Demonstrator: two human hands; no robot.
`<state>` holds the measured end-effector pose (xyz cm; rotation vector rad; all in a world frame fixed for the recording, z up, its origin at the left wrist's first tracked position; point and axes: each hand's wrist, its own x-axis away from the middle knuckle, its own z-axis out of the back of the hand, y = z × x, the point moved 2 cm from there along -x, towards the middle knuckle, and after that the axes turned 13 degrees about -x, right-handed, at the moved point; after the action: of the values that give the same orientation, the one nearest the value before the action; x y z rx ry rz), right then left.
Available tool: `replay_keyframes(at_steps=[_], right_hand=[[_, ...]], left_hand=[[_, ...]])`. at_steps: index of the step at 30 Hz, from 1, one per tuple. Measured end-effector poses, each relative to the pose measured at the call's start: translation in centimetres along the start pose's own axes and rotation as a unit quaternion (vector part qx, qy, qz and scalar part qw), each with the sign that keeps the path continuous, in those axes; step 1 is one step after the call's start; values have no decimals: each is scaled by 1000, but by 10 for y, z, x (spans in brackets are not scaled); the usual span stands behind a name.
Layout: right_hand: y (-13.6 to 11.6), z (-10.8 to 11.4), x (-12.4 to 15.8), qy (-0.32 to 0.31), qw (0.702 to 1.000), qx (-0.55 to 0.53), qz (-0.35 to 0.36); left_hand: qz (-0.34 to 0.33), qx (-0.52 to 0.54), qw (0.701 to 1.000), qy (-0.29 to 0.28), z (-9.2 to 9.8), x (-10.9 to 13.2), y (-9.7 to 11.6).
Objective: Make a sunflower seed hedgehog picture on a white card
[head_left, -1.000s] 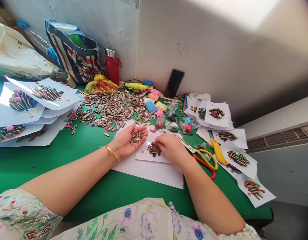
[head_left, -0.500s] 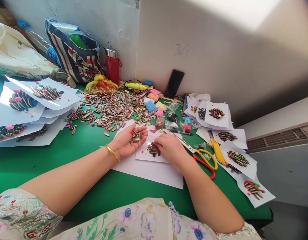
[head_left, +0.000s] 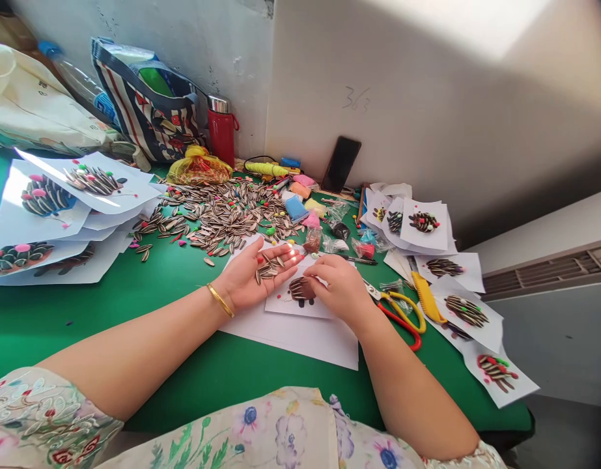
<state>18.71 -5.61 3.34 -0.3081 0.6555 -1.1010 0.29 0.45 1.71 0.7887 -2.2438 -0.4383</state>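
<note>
My left hand [head_left: 254, 277] is turned palm up, cupping several striped sunflower seeds [head_left: 269, 268] above a white sheet. Beside it my right hand [head_left: 343, 286] hovers over a small white card [head_left: 280, 306], thumb and fingers a little apart, with nothing visible between them. On that card is a brown clay hedgehog [head_left: 299, 288] with dark feet, a pale face and seeds set in its back; my right fingers partly cover its right side. Under the card lie larger white sheets [head_left: 300, 342]. A big heap of loose sunflower seeds [head_left: 232, 215] spreads behind my left hand.
Scissors [head_left: 398, 306] and a yellow cutter [head_left: 427, 296] lie to the right. Finished hedgehog cards [head_left: 469, 309] line the right edge; more cards [head_left: 51, 208] are stacked left. Clay packets [head_left: 295, 208], a phone [head_left: 340, 163], a red flask [head_left: 221, 133] and a striped bag [head_left: 148, 107] stand behind.
My right hand has lifted off the hedgehog's back, its fingers loosening. My left hand's fingers have straightened and reached slightly rightward, the seeds still in the palm.
</note>
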Motion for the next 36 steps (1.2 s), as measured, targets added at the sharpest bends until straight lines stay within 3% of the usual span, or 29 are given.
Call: replay_keyframes(at_steps=[3,14,19,24,26,28,31,33,36], right_hand=[[-9,-3,0,29,999,-23,7],[-20,-22,-5,16,999,-38,23],[-23,-15,-3,69,989,-131,-2],[-5,-4,1,173,940,-262,-136],[4,1,1,187,923,-297,-158],[13,5,1,168,922,-305,-170],[22,8,1,84,930,-281,-221],[26,8,2,30,930,-266,-252],[29,9,3,-2,939,-227,-258]], left_hand=[[23,-5,999,-28,-6,7,-2],[71,-42,990,-115,-13,14,-15],[72,-45,991,-107,-13,15,-13],[51,-18,997,-61,-9,9,-7],[31,-4,999,-25,-6,6,-4],[18,5,1000,9,-3,3,-1],[11,11,999,43,0,0,2],[9,12,998,56,1,-1,2],[7,11,998,63,1,-2,1]])
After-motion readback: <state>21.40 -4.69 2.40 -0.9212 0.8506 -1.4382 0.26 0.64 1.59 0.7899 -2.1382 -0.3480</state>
